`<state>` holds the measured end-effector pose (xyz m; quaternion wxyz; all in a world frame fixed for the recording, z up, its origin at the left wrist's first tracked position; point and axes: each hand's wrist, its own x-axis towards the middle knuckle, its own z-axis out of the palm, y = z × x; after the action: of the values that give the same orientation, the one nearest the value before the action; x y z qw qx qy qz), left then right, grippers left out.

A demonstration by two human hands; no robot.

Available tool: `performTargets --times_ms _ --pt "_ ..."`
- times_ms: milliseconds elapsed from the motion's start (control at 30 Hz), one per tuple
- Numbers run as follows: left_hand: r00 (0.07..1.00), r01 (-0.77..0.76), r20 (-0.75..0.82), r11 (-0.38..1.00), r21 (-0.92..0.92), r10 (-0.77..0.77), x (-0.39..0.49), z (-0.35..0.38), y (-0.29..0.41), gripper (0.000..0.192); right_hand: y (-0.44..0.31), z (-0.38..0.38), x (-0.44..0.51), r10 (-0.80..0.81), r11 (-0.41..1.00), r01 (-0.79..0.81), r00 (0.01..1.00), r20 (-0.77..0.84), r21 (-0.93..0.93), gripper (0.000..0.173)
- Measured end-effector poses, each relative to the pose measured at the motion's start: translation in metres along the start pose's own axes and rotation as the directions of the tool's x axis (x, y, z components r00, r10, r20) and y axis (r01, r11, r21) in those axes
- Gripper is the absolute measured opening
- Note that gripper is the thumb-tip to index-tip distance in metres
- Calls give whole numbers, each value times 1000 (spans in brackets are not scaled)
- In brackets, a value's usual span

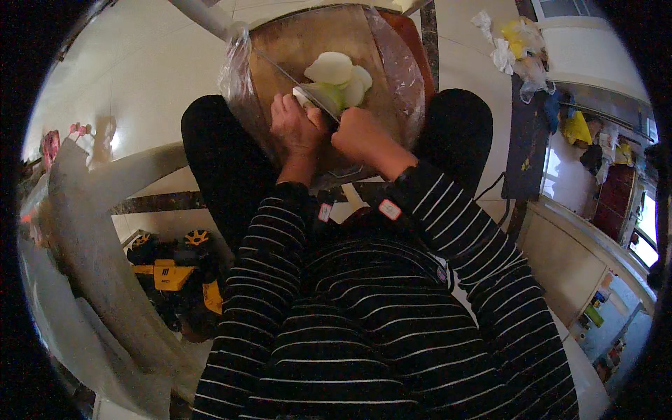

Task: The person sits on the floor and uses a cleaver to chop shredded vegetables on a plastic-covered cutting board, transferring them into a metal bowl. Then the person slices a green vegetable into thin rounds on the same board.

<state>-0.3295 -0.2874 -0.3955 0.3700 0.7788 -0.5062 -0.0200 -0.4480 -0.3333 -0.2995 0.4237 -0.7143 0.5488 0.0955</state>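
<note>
In front of me a wooden cutting board (pixel 341 34) lies between my knees on clear plastic sheeting (pixel 404 79). My right hand (pixel 367 137) is closed around the handle of a knife (pixel 283 72). Its blade is seen nearly edge-on and slants to the upper left across the board. With bent fingers my left hand (pixel 296 126) presses a pale piece of vegetable (pixel 301 97) right beside the blade. Several thin, white-green vegetable slices (pixel 331 68), possibly radish, lie overlapped just beyond the knife. My fingers hide most of the held piece and the knife's handle.
A reddish-brown surface edge (pixel 407 31) shows past the sheeting at the upper right. Left of me stand a curved wooden chair part (pixel 142 170) and a yellow-black toy vehicle (pixel 173 275). Plastic bags (pixel 522 39) lie at the upper right, and a black cord (pixel 492 188) runs near my right knee.
</note>
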Motion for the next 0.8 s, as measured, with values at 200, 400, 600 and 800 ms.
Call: performTargets --times_ms 200,400,600,800 --pt "1000 -7 -15 998 62 8 0 2 -2 31 -3 0 -11 40 998 -40 999 3 -44 27" --pt "1000 -14 -18 998 55 15 0 6 -7 30 9 4 -16 4 997 -3 1000 19 -81 30" --pt "995 -33 -89 999 9 34 0 11 -9 30 19 1 -44 -136 991 134 988 -68 -29 25" --pt "996 -40 -79 999 28 43 -1 10 -8 29 23 -12 -94 -80 996 84 993 -85 38 23"
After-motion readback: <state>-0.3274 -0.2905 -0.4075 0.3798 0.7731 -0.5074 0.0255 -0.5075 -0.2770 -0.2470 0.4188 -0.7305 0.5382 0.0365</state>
